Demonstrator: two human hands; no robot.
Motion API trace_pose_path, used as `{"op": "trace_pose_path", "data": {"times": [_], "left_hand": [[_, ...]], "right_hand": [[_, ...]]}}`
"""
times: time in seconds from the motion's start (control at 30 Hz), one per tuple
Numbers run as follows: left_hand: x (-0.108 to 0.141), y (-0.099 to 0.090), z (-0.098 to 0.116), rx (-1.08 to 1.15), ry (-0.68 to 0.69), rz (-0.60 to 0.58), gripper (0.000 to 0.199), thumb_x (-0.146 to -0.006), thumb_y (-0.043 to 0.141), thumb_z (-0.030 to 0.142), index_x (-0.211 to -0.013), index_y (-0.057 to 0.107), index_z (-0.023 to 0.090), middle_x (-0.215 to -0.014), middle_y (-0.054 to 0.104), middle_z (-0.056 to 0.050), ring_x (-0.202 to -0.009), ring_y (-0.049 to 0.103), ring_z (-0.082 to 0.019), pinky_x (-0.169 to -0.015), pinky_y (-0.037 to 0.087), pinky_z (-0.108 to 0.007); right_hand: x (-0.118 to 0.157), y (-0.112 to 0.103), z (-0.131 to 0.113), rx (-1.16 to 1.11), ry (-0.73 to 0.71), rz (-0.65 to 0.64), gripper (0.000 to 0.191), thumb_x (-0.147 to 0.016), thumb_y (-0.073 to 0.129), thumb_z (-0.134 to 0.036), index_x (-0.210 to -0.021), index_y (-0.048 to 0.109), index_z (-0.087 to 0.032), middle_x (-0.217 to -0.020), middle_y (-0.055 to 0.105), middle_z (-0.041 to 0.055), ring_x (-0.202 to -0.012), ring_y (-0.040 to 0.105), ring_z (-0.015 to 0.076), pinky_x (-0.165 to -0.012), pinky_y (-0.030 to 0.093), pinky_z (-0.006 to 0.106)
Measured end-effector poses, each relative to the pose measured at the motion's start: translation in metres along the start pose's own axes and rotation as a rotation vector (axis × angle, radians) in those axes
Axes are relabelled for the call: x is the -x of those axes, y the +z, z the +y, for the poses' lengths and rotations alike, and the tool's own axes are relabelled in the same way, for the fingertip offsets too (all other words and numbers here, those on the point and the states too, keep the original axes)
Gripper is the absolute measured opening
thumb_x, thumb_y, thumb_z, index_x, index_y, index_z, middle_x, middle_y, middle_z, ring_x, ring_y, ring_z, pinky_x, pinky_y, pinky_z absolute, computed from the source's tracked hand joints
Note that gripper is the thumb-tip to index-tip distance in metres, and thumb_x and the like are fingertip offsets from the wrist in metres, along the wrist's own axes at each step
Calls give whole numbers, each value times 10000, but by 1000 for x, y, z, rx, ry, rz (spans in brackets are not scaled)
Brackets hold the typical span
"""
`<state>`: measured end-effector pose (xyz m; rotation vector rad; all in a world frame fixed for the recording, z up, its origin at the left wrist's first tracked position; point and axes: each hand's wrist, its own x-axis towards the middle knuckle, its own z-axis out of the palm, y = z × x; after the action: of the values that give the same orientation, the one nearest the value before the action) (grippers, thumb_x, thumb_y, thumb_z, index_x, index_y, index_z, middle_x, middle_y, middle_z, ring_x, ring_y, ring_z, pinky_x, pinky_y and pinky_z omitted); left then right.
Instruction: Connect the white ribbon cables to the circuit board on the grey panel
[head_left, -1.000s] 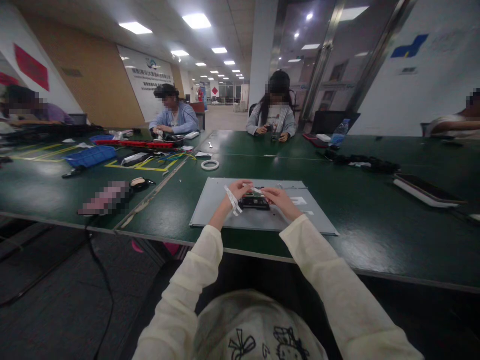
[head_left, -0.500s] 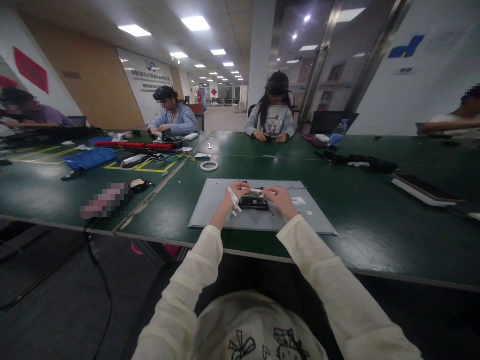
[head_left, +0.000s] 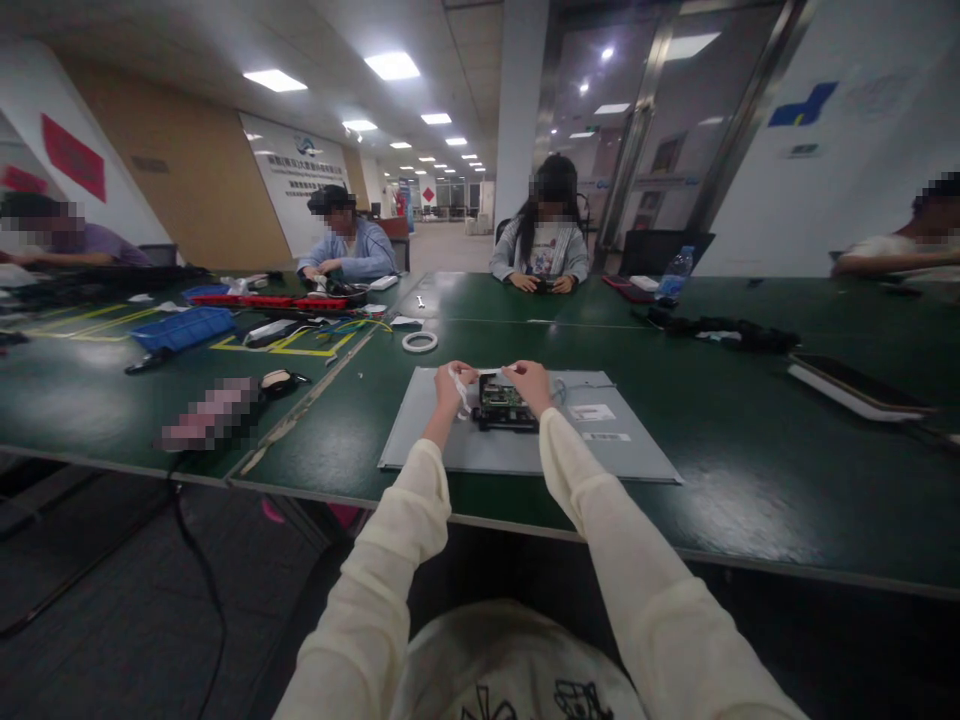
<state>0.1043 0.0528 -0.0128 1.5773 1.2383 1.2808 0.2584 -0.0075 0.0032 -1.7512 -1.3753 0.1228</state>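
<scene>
A thin white tape strip [head_left: 491,371] spans the gap between my two hands. My left hand [head_left: 448,388] pinches one end, and its loose tail dangles beside the wrist. On the other side, the fingers of my right hand [head_left: 532,386] are closed on the strip too. Just under it lies a black device with an exposed green circuit board [head_left: 506,396], with the strip at its far edge. Whether the tape touches the device I cannot tell. The device rests on a flat grey panel [head_left: 420,435], which has white labels [head_left: 592,412] to the right.
Beyond the panel lies a white ring-shaped roll [head_left: 419,342]. A small wrench [head_left: 421,301] is farther back. At left are a blue tray [head_left: 184,328] and cables; at right a flat black-and-white device [head_left: 855,388] and a water bottle [head_left: 676,272]. Several people sit around the green table [head_left: 315,440].
Both hands have moved away from me and slightly left, bringing the tape strip to the device's far edge. More of the circuit board shows now. The view has tilted up a little.
</scene>
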Motion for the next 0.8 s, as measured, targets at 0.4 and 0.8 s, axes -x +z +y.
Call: {"op": "trace_pose_path", "data": {"times": [0.4,0.8], "left_hand": [[-3,-2,-14,-139,25,-2,84,-649,617,222,-672,622,141,-583,619,-15,-620,621,-151,-560,437,-213],[-4,-6,-16,-333,80,10,16,-621,642,181,-612,648,170,-560,586,-22,-691,579,-177,-682,420,-266]], "right_hand": [[0,9,1,194,-37,-89,236,-788,533,-306,-775,710,-150,-794,670,81,-776,589,165,-680,379,226],[1,12,3,251,8,-171,215,-748,564,-309,-739,729,-171,-766,695,98,-765,617,187,-637,387,224]]}}
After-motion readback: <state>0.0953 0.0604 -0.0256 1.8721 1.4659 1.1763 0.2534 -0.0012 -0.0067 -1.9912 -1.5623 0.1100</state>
